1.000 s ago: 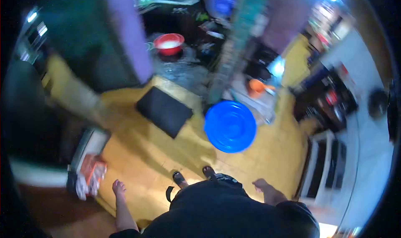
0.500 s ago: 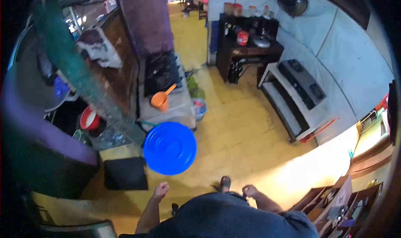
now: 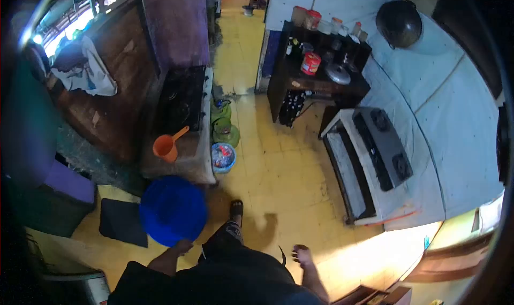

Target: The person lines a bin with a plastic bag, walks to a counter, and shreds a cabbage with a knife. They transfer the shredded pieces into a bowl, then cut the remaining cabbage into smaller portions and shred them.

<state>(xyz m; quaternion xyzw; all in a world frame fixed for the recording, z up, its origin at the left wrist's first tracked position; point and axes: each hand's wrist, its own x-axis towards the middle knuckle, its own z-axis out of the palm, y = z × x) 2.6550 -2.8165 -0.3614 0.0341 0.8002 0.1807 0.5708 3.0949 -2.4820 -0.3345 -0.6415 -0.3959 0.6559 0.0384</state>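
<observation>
My left hand (image 3: 183, 246) is low in the view, close to the near edge of a round blue lidded container (image 3: 174, 211) and overlapping its rim. The fingers of that hand are dark and blurred. Farther right, over the yellow floor, my right hand (image 3: 302, 255) hangs with its fingers loosely bent and apart, holding nothing. An orange dipper (image 3: 166, 148) stands on the counter (image 3: 187, 168) beyond the blue container, its handle pointing up to the right. My sandalled foot (image 3: 236, 208) is forward on the floor.
A black stove (image 3: 179, 99) is on the counter, with green gas cylinders (image 3: 226, 134) and a small bucket (image 3: 223, 158) beside it. Right stands a low table (image 3: 348, 182) bearing another stove (image 3: 383, 147). Behind is a dark cabinet (image 3: 289, 77) with jars. A dark mat (image 3: 123, 222) lies left.
I have stepped forward and the view has shifted. The blue container and counter now appear farther left, and the low table nearer. My right hand has loosened from a more curled shape.
</observation>
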